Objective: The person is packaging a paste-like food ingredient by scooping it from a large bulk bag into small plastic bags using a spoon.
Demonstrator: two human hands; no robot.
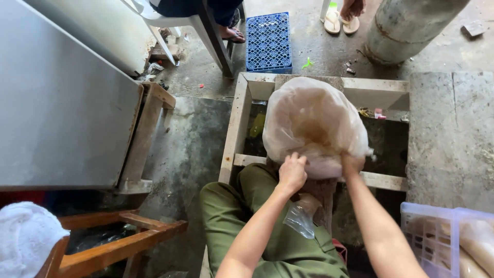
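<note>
My left fingers (297, 163) are curled down and pressed into the near edge of the big plastic bag (311, 123), gripping a fold of the film; my left hand (292, 172) sits on top of that fold. My right hand (352, 163) clamps the bag's lower right corner, but its fingers are tucked under the plastic, so I cannot tell how they are set. The bag is bulging, cloudy and brownish inside, and it rests on the near rim of a concrete trough (240, 123), leaning out over the dark, wet hollow beyond. Below my wrists a smaller clear bag (301, 219) hangs against my green trousers (242, 206). To the right stands a pale crate (437, 237) with more filled bags; farther off are a blue crate (267, 41) and a white chair (175, 20). As I judge it, the thin film could tear where my fingers bunch it, since the load looks heavy, or the bag could roll off the narrow rim into the trough if either grip slackens.
</note>
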